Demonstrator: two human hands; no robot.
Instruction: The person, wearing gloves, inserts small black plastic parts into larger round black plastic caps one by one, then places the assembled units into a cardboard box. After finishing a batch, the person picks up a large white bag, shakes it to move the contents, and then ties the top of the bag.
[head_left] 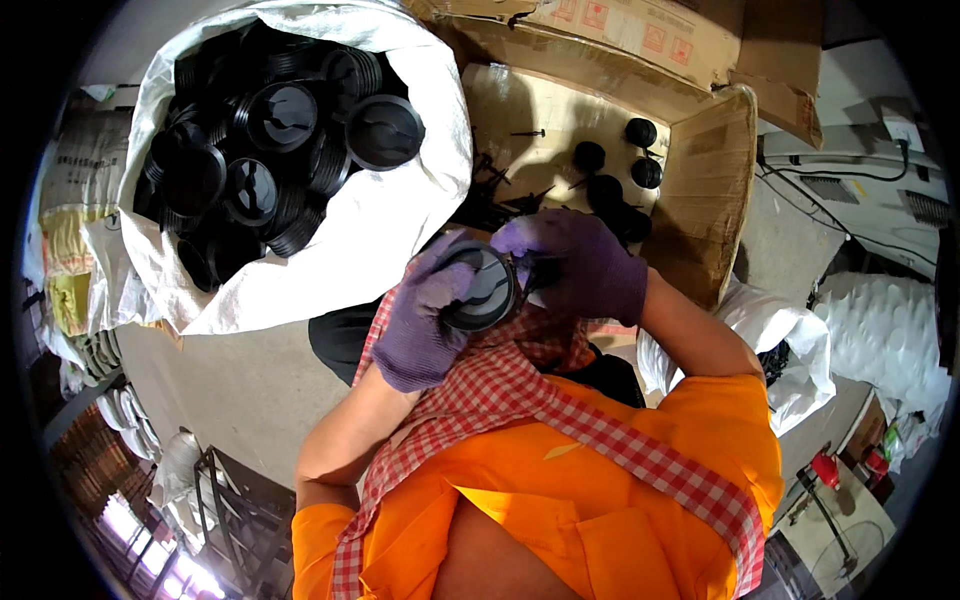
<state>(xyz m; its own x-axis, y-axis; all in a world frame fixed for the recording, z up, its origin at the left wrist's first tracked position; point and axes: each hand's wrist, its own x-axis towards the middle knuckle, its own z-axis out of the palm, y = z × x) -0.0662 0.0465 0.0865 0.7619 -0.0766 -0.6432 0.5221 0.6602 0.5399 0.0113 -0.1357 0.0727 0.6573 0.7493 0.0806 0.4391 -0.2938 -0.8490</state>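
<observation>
Left grip (428,318) clasps a black cap (486,290) by the near edge of a box (712,190); right grip (578,262), hold unclear, apparently works its rim; next likely needs steadiness.

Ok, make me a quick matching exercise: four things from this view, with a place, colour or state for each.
Things:
1. Left hand
2. Woven sack
3. Cardboard box
4. Apron

Descriptions:
A. Red-and-white checked
B. White, at upper left, filled with ribbed black caps
C. Purple-gloved, holding a round black cap
D. Brown, open, with loose black parts inside

Pairs: 1-C, 2-B, 3-D, 4-A
</observation>
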